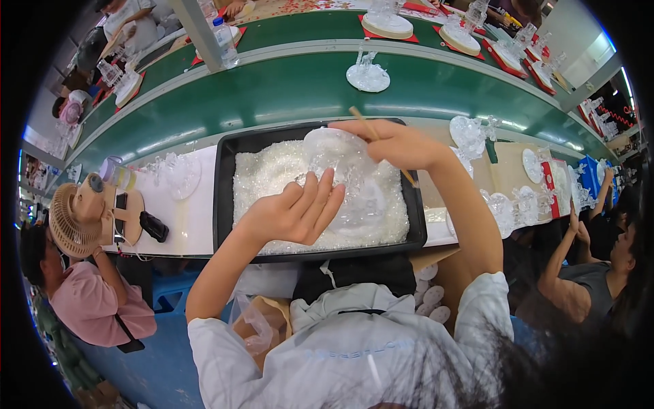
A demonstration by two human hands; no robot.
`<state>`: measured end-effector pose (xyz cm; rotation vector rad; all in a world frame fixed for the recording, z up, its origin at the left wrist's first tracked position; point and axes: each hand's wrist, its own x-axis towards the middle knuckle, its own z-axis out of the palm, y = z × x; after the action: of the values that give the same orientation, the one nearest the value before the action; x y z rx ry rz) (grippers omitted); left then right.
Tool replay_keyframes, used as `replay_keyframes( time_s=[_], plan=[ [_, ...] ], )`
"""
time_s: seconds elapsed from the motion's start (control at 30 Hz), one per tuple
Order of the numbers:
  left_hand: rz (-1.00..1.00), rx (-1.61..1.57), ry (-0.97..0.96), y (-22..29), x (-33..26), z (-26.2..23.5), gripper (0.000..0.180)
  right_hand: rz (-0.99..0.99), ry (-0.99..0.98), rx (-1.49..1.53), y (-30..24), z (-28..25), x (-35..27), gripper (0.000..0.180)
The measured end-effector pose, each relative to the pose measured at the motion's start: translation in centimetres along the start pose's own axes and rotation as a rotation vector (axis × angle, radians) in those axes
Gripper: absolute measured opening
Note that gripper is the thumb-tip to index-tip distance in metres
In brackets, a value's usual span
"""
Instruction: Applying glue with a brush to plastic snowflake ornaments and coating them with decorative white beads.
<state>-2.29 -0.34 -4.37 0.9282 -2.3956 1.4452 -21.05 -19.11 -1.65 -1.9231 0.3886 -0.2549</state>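
Observation:
Over a black tray (pixel 422 228) of white glittery granules (pixel 262 170), my right hand (pixel 398 144) grips the far rim of a round translucent base (pixel 334 142). The same hand also holds a thin wooden stick (pixel 362 121), which slants across it. Clear parts stand on the base, partly hidden and blurred against the granules. My left hand (pixel 291 210) is at the near left side of the base, its fingers stretched out. Whether its fingertips touch the clear parts, I cannot tell.
Beyond the tray runs a green conveyor belt (pixel 286 92) carrying a round white base with clear parts (pixel 368 76). Clear pieces (pixel 178 174) lie left of the tray, near a beige fan (pixel 73 218). More bases (pixel 501 213) stand at right. Co-workers sit on both sides.

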Motion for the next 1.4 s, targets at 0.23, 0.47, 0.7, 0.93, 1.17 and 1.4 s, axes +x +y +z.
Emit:
replay_keyframes(
  time_s=[0.23, 0.47, 0.7, 0.93, 1.17, 1.4],
  plan=[
    [-0.04, -0.043, 0.031, 0.0, 0.2, 0.3, 0.02, -0.05, 0.116, -0.005, 0.7, 0.6, -1.2, 0.077],
    [-0.122, -0.103, 0.096, -0.6, 0.5, 0.6, 0.017, 0.115, -0.08, 0.141, -1.6, 0.1, -2.6, 0.079],
    [0.004, -0.055, 0.09, -0.3, 0.2, 0.7, 0.021, 0.038, 0.089, 0.277, -0.4, -0.1, -2.6, 0.075],
    [0.235, -0.042, 0.006, -1.9, 0.5, 0.0, 0.026, 0.017, -0.006, 0.218, -0.9, 1.4, -3.2, 0.084],
    [-0.197, -0.257, -0.146, -2.5, 1.1, -0.8, 0.041, -0.023, 0.176, 0.552, -0.8, 2.5, -4.8, 0.088],
    [-1.111, -1.003, -0.187, 1.3, 1.1, -1.7, 0.035, -0.126, 0.223, 0.562, 0.0, 5.2, -6.4, 0.093]
  ],
)
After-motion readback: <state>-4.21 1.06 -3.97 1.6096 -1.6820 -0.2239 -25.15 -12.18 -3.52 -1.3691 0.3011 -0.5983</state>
